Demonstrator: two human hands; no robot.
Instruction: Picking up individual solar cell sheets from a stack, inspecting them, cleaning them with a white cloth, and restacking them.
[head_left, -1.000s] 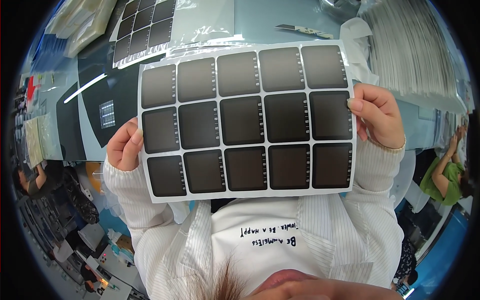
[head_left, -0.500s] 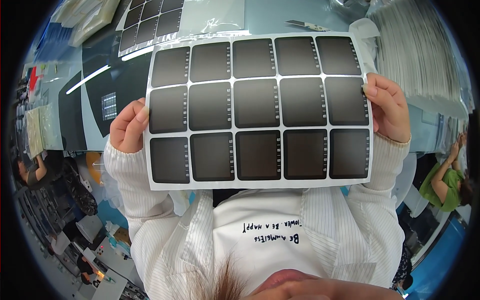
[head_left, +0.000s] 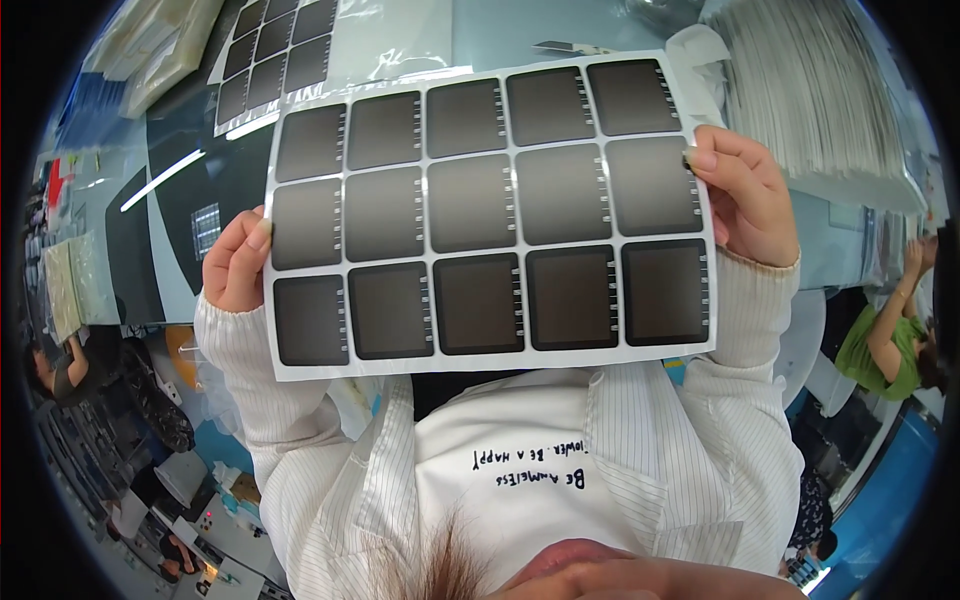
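Note:
Between my two hands is a white sheet [head_left: 422,258] printed with three rows of glossy black rounded squares, each with small pale marks down one side. It is lifted in front of my chest, its right end a little higher than its left. My left hand [head_left: 238,262] pinches the left edge near mid-height, thumb on the front face. The right hand [head_left: 745,190] grips the opposite edge somewhat higher, thumb also in front; its other fingers are partly behind the sheet. A similar sheet of black squares [head_left: 268,62] lies on the table beyond, at upper left.
A cutter knife [head_left: 568,47] lies on the table [head_left: 490,25] past the sheet. A tall stack of thin white sheets [head_left: 810,110] stands at right. Clear plastic packs [head_left: 165,55] and dark glossy sheets [head_left: 180,235] lie at left. Another person in green [head_left: 885,345] sits at far right.
The whole view has shifted, so the sheet and table things appear farther left. The sheet tilts more, right end up, and its middle row looks paler with reflected light. Both grips stay.

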